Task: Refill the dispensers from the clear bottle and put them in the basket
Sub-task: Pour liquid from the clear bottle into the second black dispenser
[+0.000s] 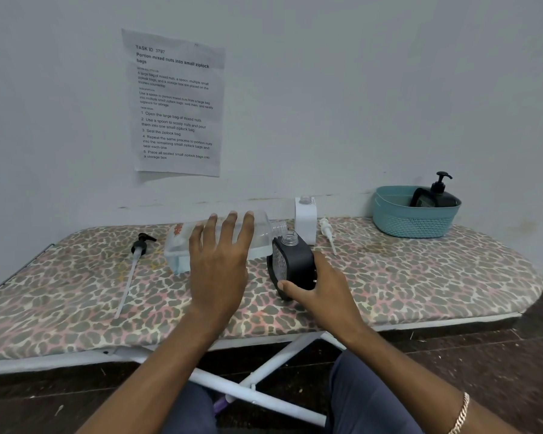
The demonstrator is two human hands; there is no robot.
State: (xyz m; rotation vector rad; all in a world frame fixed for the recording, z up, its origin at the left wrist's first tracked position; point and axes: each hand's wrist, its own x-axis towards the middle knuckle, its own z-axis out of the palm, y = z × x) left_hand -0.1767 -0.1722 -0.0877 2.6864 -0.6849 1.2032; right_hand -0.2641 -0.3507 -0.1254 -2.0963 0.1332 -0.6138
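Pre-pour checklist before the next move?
1. Black dispenser neck open: ok. Its black pump lies on the board.
2. Right hand grips the black dispenser: ok, though it is tilted.
3. Clear bottle uncapped: ok.
4. Left hand grip on the clear bottle: cannot tell. Fingers lie straight across it and the thumb is hidden.
5. Bottle mouth lined up over the dispenser neck: not ok. It sits beside it.
6. Room in the basket: ok. It holds one pumped dispenser.
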